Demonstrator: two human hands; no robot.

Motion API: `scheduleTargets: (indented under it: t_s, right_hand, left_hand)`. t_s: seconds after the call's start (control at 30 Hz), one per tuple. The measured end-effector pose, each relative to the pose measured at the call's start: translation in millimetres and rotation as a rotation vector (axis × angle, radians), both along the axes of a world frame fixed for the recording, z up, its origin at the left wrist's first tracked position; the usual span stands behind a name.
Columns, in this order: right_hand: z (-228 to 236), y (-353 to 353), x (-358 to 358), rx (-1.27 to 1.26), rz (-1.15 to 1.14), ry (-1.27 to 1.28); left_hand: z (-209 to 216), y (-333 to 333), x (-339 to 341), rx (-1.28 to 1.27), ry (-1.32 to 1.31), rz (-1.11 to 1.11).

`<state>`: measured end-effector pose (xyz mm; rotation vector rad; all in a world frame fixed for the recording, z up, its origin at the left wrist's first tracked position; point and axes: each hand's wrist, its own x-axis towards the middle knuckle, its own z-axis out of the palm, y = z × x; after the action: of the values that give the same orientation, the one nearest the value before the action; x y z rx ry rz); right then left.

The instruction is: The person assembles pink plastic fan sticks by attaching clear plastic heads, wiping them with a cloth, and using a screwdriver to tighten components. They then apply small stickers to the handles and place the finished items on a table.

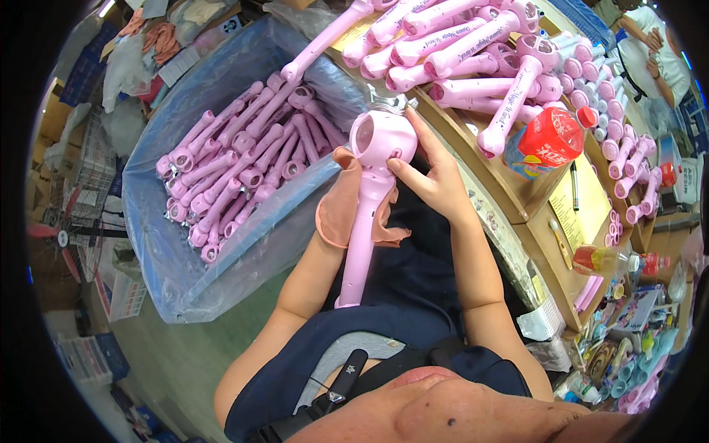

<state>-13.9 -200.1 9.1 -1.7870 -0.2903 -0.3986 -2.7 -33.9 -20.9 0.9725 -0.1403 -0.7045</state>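
A pink toy wand (362,251) with a round, hollow head stands upright in front of my torso. My left hand (338,210), in a peach-coloured glove, is wrapped round it just below the head. My right hand (439,181) is bare and closed on the head, its thumb pressing the side and a fingertip by a silver crown-like piece (388,101) on top. What lies inside the head is hard to make out. To the left, a pile of similar pink wands (244,159) fills part of a large blue bin lined with clear plastic (244,292).
More pink wands (458,44) lie heaped on the workbench (509,196) at the right. There too are a red-labelled bottle (546,140), yellow paper (591,199), a pen (574,187) and a tipped drink bottle (602,261). Another person (650,55) is at the far right.
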Motion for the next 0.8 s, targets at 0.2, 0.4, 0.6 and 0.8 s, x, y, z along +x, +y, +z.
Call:
scheduleTargets:
  t_s: [0.2,0.4,0.6,0.8]
  right_hand:
    - [6.0,-7.3,0.3,-0.119,0.046,0.014]
    - [-9.0,-5.1,5.1,-0.016,0.052,0.018]
    - [-20.0,2.7,7.0,0.134,0.077,0.075]
    - [-23.0,8.9,-3.1,0.792,0.214,0.346]
  left_hand:
    - [5.4,-0.4,-3.9,-0.299,0.431,-0.035]
    - [3.6,4.7,-4.3,-0.214,0.418,-0.045]
    - [-0.1,4.3,-3.8,-0.309,0.436,-0.037]
    - [14.6,5.2,-9.4,-0.178,0.322,-0.097]
